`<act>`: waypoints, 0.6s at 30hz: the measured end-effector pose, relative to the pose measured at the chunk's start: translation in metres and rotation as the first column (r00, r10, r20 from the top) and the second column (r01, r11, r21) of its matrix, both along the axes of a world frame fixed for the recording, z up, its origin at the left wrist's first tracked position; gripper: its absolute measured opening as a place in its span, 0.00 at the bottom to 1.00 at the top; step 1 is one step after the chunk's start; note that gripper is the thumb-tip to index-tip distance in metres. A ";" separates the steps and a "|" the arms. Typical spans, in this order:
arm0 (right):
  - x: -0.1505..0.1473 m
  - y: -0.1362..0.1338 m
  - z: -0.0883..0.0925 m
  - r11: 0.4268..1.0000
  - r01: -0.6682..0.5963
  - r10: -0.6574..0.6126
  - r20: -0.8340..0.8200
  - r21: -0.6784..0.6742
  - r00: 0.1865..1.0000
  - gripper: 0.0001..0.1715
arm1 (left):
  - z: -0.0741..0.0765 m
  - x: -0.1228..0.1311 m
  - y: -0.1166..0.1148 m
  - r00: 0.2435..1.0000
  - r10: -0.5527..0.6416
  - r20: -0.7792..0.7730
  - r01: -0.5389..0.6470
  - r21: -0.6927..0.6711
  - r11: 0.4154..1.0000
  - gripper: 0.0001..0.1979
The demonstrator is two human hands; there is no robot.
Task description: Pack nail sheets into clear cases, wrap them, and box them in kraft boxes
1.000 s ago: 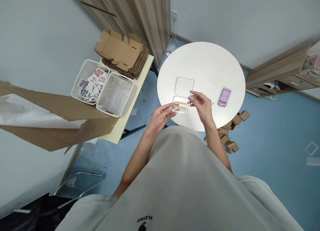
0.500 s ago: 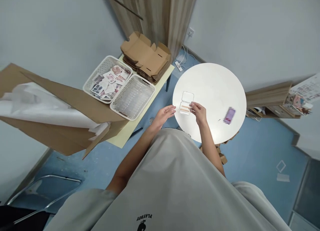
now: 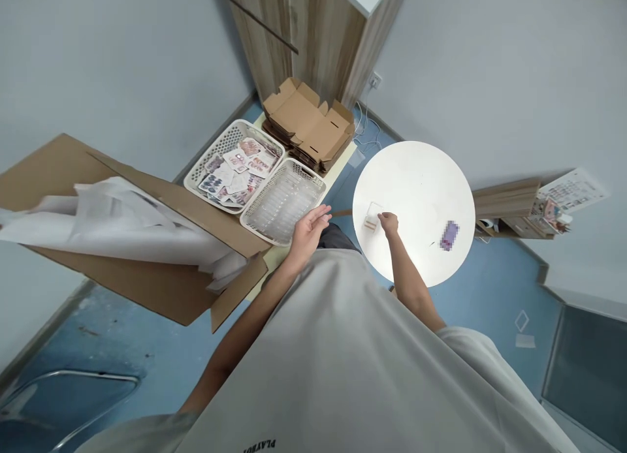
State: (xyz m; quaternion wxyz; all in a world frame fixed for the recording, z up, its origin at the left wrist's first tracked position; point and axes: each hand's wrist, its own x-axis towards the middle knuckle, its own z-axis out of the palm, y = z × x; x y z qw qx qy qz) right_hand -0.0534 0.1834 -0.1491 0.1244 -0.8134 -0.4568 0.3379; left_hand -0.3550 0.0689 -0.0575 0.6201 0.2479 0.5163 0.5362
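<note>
On the round white table (image 3: 416, 185) rests a small clear plastic case (image 3: 372, 219) with flat tan sticks in its lower part. My right hand (image 3: 389, 225) is closed at the case's right side, fingers pinching what looks like the edge of its lid. Fingers stretched out, my left hand (image 3: 308, 234) hangs open with nothing in it, just in front of a white basket of clear plastic cases (image 3: 283, 202). Beside it, another white basket (image 3: 200, 169) holds printed cards.
Flat brown cardboard boxes (image 3: 313, 123) are stacked behind the baskets. A large open carton (image 3: 166, 293) with white wrapping stands at the left. A blurred purple item (image 3: 449, 235) lies on the round table. A metal-framed chair (image 3: 88, 374) is at lower left.
My view has shifted, with the baskets and carton now farther right. My left hand has drawn away from the case toward the baskets. The right hand's fingers have closed at the lid.
</note>
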 end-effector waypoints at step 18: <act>-0.347 0.128 0.040 0.338 -0.915 0.940 -0.135 0.219 0.314 0.25 | 0.019 -0.028 0.019 0.856 0.512 -0.075 -0.511 0.034 0.859 0.29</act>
